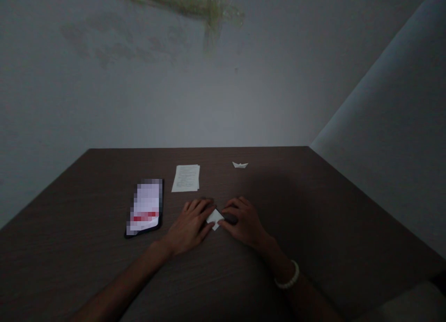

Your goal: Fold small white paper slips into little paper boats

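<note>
One white paper [215, 218] | hands [188, 228] [246, 223] hide corners | printed sheets [186, 178] illegible

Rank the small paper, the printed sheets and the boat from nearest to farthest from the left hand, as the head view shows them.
From the left hand:
1. Small paper: at its fingers, on its right, between the two hands.
2. Printed sheets: ahead of it.
3. Boat: ahead and to the right, near the table's far edge.
</note>
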`<action>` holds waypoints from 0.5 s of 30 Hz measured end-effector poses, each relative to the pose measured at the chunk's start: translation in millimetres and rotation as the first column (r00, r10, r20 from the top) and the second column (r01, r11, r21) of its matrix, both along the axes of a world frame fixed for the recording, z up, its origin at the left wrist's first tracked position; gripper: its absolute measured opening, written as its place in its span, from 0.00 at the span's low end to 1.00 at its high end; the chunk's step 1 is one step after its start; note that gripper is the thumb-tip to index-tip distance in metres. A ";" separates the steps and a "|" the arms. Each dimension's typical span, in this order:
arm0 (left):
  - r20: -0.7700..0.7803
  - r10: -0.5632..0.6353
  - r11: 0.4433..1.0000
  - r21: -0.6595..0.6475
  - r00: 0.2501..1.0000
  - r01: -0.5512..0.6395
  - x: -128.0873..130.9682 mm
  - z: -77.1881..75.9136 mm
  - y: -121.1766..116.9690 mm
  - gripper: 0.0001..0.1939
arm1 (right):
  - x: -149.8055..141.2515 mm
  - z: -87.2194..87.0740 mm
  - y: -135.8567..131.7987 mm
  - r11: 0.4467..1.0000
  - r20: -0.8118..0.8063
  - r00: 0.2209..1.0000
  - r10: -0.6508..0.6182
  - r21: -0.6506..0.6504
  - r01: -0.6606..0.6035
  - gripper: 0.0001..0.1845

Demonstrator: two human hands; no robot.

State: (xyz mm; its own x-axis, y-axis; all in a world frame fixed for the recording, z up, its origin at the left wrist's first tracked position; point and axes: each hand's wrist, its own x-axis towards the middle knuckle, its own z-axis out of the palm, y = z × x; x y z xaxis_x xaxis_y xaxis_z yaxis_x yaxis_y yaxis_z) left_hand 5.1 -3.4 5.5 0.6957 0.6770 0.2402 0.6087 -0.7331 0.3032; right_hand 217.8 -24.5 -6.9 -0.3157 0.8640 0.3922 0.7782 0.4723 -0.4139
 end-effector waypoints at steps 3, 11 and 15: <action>0.058 -0.013 0.999 -0.046 0.998 0.016 -0.7 1.8 0.7 0.17 | -1.1 0.2 0.2 1.000 -0.014 1.000 0.006 -0.008 -0.006 0.11; 0.196 0.049 0.985 -0.170 0.979 -0.015 -4.5 -8.1 7.3 0.11 | -2.8 -3.4 2.3 0.999 -0.065 0.998 0.027 -0.044 -0.030 0.07; 0.257 0.068 0.980 -0.198 0.964 -0.017 -5.5 -10.5 8.9 0.09 | -3.0 -5.5 3.2 0.998 -0.086 0.996 0.026 -0.046 -0.030 0.05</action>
State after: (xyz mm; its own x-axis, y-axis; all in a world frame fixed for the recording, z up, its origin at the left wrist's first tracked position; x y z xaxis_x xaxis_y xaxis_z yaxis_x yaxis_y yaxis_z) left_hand -0.4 5.4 -5.0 0.5956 0.7558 0.2719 0.5185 -0.6203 0.5885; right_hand 214.7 -21.3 -12.4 -0.3072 0.8736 0.3774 0.7258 0.4716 -0.5008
